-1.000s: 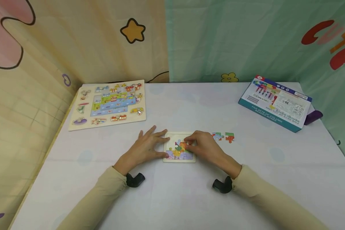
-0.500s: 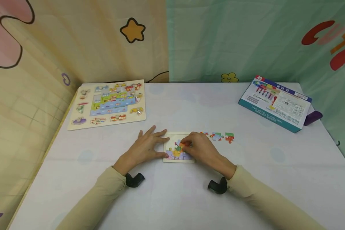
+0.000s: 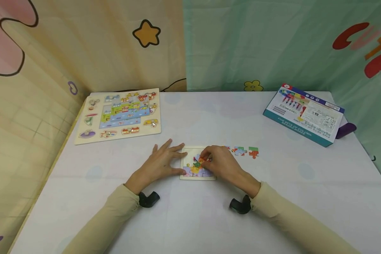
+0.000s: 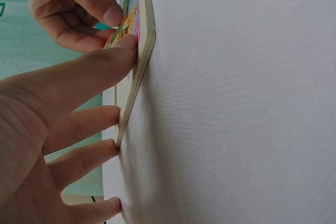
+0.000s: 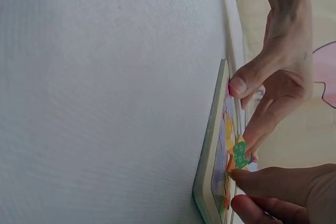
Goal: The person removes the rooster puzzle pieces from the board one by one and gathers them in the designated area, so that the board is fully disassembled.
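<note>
A small puzzle board lies on the white table, its lower row filled with purple and yellow pieces. My left hand is spread at the board's left side, thumb on the lower left corner and fingertips along the edge. Thumb and fingers of my right hand pinch a colourful puzzle piece above the middle of the board. In the right wrist view the piece's green part stands tilted up from the board. My right fingers hide the board's right part.
Loose puzzle pieces lie in a row right of the board. A larger wooden picture puzzle lies at the back left. A teal and white box stands back right, with a purple object beside it.
My right hand has moved slightly left with the piece, uncovering another loose piece behind it. Over the last half second the piece has shifted a little in my fingers. My left hand stays put.
</note>
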{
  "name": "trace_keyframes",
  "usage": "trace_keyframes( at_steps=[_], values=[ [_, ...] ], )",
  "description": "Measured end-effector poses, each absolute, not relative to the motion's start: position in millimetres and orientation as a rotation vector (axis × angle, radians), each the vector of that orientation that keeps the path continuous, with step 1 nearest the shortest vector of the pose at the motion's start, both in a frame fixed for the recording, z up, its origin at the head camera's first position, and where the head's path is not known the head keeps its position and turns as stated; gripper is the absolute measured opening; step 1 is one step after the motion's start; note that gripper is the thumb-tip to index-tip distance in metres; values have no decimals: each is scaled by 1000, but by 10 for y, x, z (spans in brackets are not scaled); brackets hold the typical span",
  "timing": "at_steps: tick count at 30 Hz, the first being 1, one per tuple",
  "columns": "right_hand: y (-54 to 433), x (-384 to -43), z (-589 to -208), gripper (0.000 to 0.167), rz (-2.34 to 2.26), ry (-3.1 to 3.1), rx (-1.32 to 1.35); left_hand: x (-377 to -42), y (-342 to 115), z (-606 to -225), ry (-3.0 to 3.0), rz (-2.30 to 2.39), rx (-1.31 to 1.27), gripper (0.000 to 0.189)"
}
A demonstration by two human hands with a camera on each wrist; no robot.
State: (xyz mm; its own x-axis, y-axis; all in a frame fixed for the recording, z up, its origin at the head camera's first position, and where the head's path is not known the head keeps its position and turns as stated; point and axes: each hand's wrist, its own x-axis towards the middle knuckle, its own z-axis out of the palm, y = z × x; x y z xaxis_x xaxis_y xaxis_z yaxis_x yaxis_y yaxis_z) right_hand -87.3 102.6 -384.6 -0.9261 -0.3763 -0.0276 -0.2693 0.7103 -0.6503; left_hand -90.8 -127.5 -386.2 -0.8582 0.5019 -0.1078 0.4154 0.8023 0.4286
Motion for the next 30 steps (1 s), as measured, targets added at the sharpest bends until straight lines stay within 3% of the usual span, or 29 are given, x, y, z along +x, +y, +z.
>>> trace_keyframes(
  at_steps=[15,30],
  values=[
    [1199,-863,-3829,3,-1361,2594,-402,-907,-1279,-3862,2769,600,719,64],
    [1962,-772,-3840,15,-1268,2655,-115,-900,-1280,-3858,2758,629,710,65]
  ],
)
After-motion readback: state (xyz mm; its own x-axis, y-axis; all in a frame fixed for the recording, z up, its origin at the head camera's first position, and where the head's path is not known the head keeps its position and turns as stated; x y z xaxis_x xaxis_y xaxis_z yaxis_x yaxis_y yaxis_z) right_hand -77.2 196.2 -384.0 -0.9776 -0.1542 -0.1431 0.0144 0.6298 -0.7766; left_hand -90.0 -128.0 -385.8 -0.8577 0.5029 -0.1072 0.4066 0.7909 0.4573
